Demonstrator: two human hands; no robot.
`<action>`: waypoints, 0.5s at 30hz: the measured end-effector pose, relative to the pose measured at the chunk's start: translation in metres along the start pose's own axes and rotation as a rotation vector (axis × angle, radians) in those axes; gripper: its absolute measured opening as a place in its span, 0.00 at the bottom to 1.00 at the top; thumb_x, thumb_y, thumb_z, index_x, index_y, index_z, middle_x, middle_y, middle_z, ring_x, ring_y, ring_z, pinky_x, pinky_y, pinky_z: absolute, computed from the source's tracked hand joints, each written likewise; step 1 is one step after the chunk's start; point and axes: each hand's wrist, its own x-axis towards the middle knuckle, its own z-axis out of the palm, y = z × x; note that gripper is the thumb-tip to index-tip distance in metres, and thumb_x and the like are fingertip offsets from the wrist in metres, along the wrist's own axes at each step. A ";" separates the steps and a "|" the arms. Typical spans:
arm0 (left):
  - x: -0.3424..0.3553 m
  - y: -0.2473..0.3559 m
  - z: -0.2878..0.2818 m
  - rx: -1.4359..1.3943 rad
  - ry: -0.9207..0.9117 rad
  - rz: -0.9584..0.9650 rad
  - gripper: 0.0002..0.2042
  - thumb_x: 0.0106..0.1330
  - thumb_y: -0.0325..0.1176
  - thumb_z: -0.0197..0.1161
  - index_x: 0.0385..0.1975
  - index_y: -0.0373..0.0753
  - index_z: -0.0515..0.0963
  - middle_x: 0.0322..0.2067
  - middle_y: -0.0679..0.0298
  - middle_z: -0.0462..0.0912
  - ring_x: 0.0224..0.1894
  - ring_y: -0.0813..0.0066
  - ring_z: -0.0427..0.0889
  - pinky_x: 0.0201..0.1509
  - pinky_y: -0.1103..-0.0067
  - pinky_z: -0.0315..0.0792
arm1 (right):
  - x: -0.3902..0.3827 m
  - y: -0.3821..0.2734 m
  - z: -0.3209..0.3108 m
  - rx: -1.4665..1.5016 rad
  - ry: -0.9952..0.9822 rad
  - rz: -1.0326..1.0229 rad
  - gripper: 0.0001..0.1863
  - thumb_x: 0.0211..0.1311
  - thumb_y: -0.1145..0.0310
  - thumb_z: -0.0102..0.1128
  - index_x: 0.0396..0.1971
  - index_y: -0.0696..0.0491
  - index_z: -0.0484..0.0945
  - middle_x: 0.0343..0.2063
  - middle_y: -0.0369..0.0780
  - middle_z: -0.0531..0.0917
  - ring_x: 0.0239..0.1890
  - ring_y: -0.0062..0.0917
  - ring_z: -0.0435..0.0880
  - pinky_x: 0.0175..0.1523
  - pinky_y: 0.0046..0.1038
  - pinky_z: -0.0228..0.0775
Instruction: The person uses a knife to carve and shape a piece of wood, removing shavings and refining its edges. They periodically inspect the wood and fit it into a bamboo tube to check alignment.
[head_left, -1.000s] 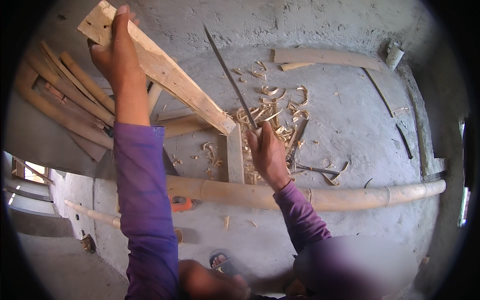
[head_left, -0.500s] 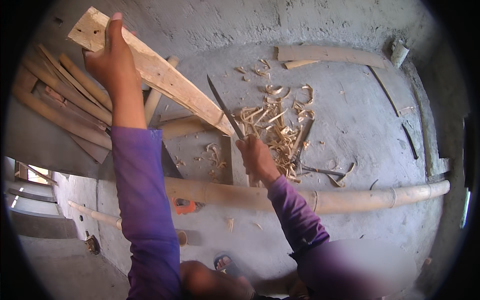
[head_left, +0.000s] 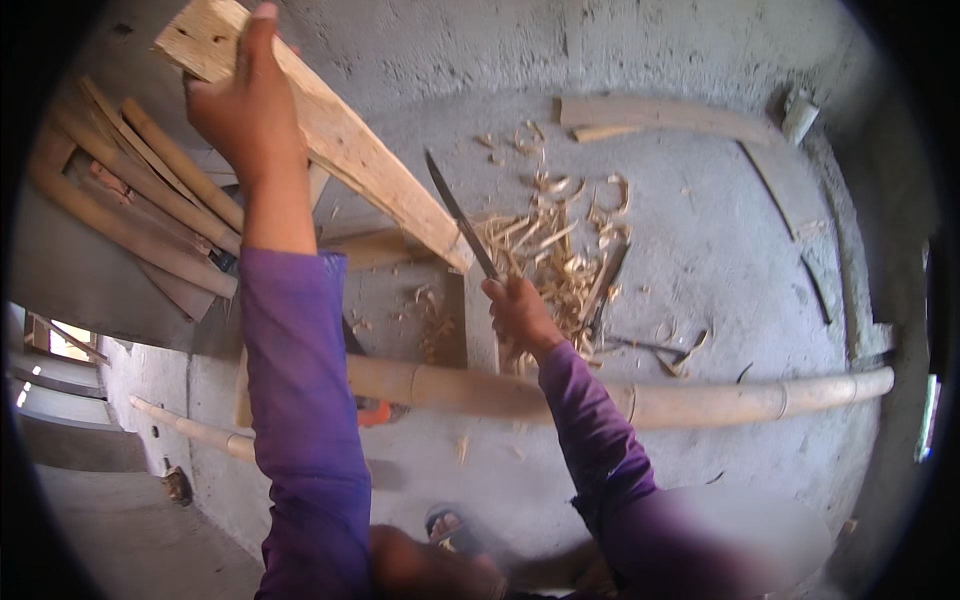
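My left hand (head_left: 250, 120), at upper left, grips the upper end of a pale, rough wooden plank (head_left: 370, 180) with small dark holes in it. The plank slants down to the right, its lower end on or against an upright block (head_left: 478, 330). My right hand (head_left: 518, 312) is closed on the handle of a long, dark-bladed knife (head_left: 455, 210), which points up and away beside the plank's lower end; whether the blade touches the wood, I cannot tell. Curled pale shavings (head_left: 550, 235) lie in a heap on the grey concrete just beyond and right of my right hand.
A thick bamboo pole (head_left: 720, 400) crosses in front of me, with an orange tool (head_left: 372, 410) beside it. Bamboo pieces (head_left: 140, 190) are piled at left. A flat strip (head_left: 660, 115) lies along the far wall; a short pipe (head_left: 800, 115) stands in the corner.
The knife has come down from its raised angle a second ago to beside the plank's lower end, with my right hand lower. My left hand and the plank have shifted slightly, lately rightward.
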 end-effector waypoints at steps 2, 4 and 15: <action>0.000 0.000 -0.005 0.018 -0.020 0.000 0.13 0.61 0.33 0.76 0.33 0.28 0.81 0.30 0.59 0.84 0.30 0.71 0.85 0.38 0.77 0.81 | -0.004 0.000 -0.009 0.178 0.015 0.292 0.19 0.70 0.60 0.61 0.41 0.63 0.72 0.24 0.51 0.79 0.22 0.53 0.82 0.31 0.48 0.78; 0.004 -0.001 -0.008 0.001 -0.034 0.021 0.13 0.61 0.32 0.76 0.34 0.28 0.81 0.31 0.59 0.85 0.30 0.71 0.85 0.38 0.77 0.81 | -0.010 -0.004 -0.009 -0.375 0.016 -0.048 0.18 0.71 0.60 0.61 0.43 0.61 0.71 0.24 0.51 0.80 0.23 0.53 0.82 0.31 0.48 0.77; 0.003 -0.005 -0.009 -0.045 0.018 0.004 0.16 0.60 0.30 0.77 0.38 0.25 0.80 0.34 0.56 0.84 0.31 0.70 0.86 0.35 0.76 0.81 | -0.014 0.003 0.014 -0.954 0.213 -0.076 0.18 0.74 0.60 0.58 0.46 0.61 0.70 0.26 0.53 0.85 0.30 0.53 0.85 0.38 0.48 0.76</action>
